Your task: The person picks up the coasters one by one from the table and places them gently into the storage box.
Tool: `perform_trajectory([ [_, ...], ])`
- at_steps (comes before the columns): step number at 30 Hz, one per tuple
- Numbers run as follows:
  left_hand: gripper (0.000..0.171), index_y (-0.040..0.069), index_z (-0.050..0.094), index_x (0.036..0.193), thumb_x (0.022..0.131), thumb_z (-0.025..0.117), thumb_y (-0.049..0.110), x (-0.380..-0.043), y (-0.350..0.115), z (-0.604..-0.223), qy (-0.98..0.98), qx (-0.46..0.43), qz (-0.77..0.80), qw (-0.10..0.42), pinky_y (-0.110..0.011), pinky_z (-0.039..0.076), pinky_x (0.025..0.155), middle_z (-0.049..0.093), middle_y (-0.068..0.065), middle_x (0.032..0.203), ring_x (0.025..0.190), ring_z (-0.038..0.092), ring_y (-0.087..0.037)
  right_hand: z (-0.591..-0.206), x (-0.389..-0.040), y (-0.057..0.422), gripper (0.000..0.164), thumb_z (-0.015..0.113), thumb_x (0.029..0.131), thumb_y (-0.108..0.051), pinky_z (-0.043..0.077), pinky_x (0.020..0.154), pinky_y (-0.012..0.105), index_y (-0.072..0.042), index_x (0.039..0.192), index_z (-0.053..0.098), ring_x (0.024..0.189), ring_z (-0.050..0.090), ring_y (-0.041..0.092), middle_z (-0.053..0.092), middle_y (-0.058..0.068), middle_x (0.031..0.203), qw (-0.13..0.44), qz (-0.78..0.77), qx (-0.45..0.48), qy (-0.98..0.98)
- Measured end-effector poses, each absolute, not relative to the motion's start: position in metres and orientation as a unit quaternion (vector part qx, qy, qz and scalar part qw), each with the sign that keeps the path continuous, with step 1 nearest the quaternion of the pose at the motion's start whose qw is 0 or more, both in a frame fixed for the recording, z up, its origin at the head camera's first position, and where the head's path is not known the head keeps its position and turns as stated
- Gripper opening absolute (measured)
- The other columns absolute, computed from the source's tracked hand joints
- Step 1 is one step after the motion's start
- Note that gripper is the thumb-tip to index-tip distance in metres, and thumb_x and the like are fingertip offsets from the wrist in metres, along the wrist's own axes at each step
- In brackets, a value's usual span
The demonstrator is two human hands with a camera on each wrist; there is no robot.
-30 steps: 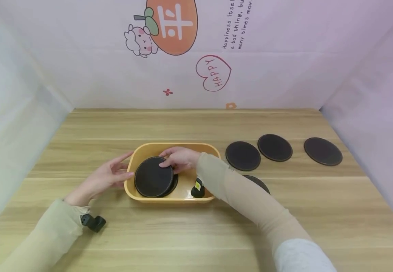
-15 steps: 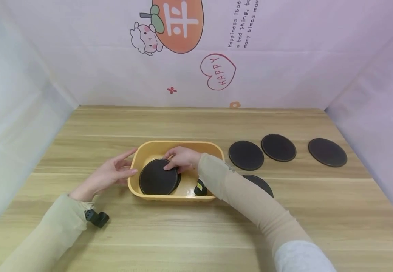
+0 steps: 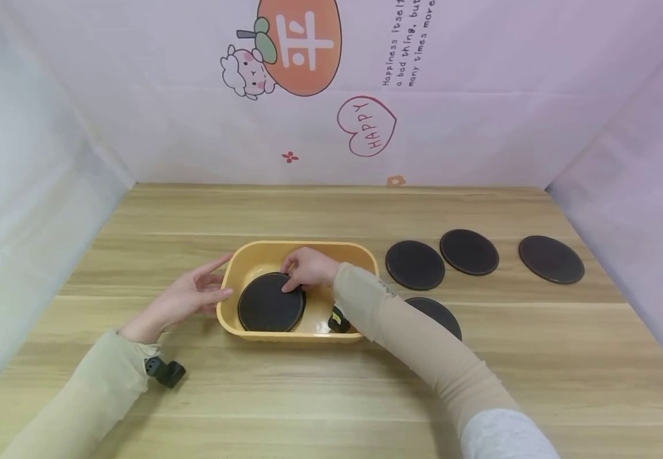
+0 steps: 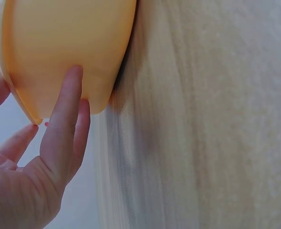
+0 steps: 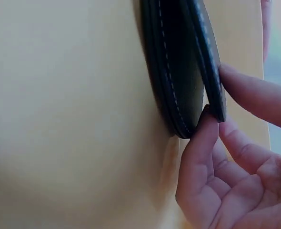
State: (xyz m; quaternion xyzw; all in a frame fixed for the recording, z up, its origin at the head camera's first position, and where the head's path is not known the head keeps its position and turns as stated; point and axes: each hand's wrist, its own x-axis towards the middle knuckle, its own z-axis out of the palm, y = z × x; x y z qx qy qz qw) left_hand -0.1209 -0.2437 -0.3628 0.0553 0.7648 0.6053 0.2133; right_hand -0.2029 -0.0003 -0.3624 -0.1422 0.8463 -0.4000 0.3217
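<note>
While right hand [image 3: 312, 268] pinches upper disc [image 3: 271, 303], lower disc [image 5: 166, 90] already in bin [image 3: 303, 336], left hand [image 3: 185, 299] touches it, 9 o'clock, fingers relaxed; four discs [image 3: 415, 265] still on bench [image 3: 331, 395], around 3.

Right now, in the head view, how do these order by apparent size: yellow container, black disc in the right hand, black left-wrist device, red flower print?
1. Yellow container
2. Held black disc
3. Black left-wrist device
4. Red flower print

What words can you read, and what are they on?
"HAPPY": in the red heart.
"平": on the orange fruit drawing.
"Happiness itself / a bad thing, but / many times more": white backdrop, cut at the edge.
Too small to read: yellow mark on black wrist gadget.
</note>
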Motion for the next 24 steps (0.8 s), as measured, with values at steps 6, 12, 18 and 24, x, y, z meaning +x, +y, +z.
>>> perform_trajectory([
  [6,0.079,0.011,0.009,0.153,0.092,0.06,0.009,-0.117,-0.246,-0.364,0.763,0.058,0.607,0.214,-0.037,0.057,0.081,0.037,-0.038,0.136,0.099,0.061,-0.013,-0.358,-0.199,-0.002,0.028,0.077,0.075,-0.003,0.045,0.052,0.017,-0.001,0.101,0.064,0.067,0.051,0.01,0.057,0.002,0.083,0.298,-0.362,-0.166,0.867],
  [12,0.079,0.009,0.009,0.153,0.092,0.06,0.008,-0.118,-0.244,-0.364,0.759,0.058,0.612,0.215,-0.036,0.057,0.08,0.037,-0.039,0.134,0.097,0.062,-0.013,-0.352,-0.196,0.001,0.029,0.079,0.076,-0.009,0.044,0.053,0.018,-0.003,0.1,0.064,0.062,0.051,0.012,0.058,0.003,0.082,0.268,-0.311,-0.178,0.894],
  [18,0.078,0.008,0.009,0.153,0.092,0.058,0.007,-0.118,-0.242,-0.363,0.762,0.058,0.608,0.215,-0.037,0.057,0.081,0.036,-0.039,0.136,0.099,0.062,-0.015,-0.343,-0.195,0.007,0.031,0.075,0.081,-0.02,0.048,0.058,0.02,-0.005,0.105,0.063,0.065,0.056,0.013,0.062,0.002,0.082,0.266,-0.287,-0.206,0.897],
  [24,0.078,0.007,0.009,0.152,0.092,0.06,0.008,-0.118,-0.242,-0.362,0.762,0.059,0.609,0.212,-0.038,0.057,0.081,0.036,-0.039,0.135,0.1,0.061,-0.017,-0.317,-0.201,0.02,0.037,0.068,0.087,-0.023,0.056,0.079,0.035,-0.005,0.118,0.058,0.088,0.059,0.018,0.063,0.005,0.1,0.326,-0.393,-0.191,0.839],
])
